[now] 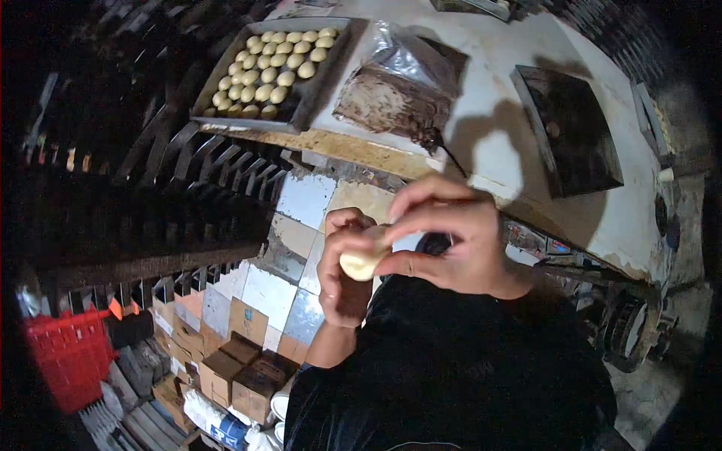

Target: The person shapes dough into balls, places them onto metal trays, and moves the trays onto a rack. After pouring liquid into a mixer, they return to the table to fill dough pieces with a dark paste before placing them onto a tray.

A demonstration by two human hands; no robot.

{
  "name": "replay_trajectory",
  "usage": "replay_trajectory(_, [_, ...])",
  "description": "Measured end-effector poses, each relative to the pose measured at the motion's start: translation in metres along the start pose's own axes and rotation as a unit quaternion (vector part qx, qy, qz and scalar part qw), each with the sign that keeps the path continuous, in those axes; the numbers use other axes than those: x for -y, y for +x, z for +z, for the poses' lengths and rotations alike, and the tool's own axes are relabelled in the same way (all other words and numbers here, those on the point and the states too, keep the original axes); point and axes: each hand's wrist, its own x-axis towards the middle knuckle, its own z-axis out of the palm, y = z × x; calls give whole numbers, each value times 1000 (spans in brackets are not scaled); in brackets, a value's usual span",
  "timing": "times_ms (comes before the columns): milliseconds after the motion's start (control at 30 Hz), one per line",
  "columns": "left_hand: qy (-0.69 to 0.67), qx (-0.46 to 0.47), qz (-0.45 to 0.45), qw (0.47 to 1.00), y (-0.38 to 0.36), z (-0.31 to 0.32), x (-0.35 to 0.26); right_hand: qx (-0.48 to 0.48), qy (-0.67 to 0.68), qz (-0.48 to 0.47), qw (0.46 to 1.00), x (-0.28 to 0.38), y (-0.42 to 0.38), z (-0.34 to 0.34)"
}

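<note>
A small pale-yellow piece of dough (359, 266) is in front of my chest. My left hand (344, 259) has its fingers curled around it. My right hand (459, 239) meets it from the other side, its thumb against the dough and its fingers arched over the top, pinching the edge. The right fingers are smeared by motion, and the dough's upper side is partly hidden. On the table beyond, a dark brown sticky paste (380, 98) lies on a plastic sheet (406, 56), with a thin dark handle poking out near the table edge.
At the back left, a metal tray (322, 84) holds rows of pale dough balls (268, 75). A dark tray (583, 146) with one small round piece sits on the right of the white table (489, 60). Metal racks, a red crate (71, 357) and cardboard boxes (244, 376) stand lower left.
</note>
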Motion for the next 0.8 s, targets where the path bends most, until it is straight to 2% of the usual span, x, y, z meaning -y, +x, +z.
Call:
replay_trajectory(33, [53, 41, 40, 997, 10, -1, 14, 22, 34, 164, 986, 8, 5, -18])
replay_trajectory(100, [177, 98, 167, 965, 42, 18, 35, 11, 93, 132, 987, -14, -2, -43])
replay_trajectory(200, [186, 71, 214, 956, 79, 61, 62, -25, 128, 59, 990, -42, -11, -80])
replay_trajectory(267, [244, 6, 245, 938, 101, 89, 81, -92, 36, 18, 995, -44, -6, -97])
replay_trajectory(300, [255, 12, 246, 935, 111, 102, 92, -104, -38, -29, 993, -54, -10, -111])
replay_trajectory(333, [265, 18, 248, 932, 120, 116, 104, -130, -32, -45, 990, -64, -15, -128])
replay_trajectory(400, [139, 59, 205, 967, 141, 160, 130, -178, -20, -82, 980, -84, -23, -162])
replay_trajectory(433, [136, 147, 170, 965, 158, 163, 145, -199, 38, -86, 976, -93, -25, -178])
replay_trajectory(467, [127, 162, 129, 970, 169, 173, 161, -208, 18, -51, 977, -104, -36, -186])
replay_trajectory(533, [156, 270, 188, 931, 199, 187, 191, -200, -6, 42, 979, -121, -57, -206])
replay_trajectory(600, [229, 200, 161, 939, 208, 195, 217, -157, -24, 157, 975, -134, -66, -238])
replay_trajectory(633, [350, 125, -56, 927, 200, 200, 213, -162, -84, 199, 963, -140, -69, -249])
replay_trajectory(667, [393, 161, -38, 904, 202, 197, 227, -167, -145, 241, 945, -146, -70, -258])
replay_trajectory(700, [434, 195, -16, 879, 203, 194, 242, -214, -201, 185, 938, -149, -60, -271])
replay_trajectory(733, [439, 215, -62, 870, 196, 180, 270, -171, -235, 163, 943, -154, -59, -278])
replay_trajectory(767, [374, 176, -137, 900, 174, 151, 334, -126, -270, 144, 944, -157, -59, -284])
replay_trajectory(800, [382, 190, -139, 893, 166, 146, 360, -79, -303, 126, 941, -160, -58, -289])
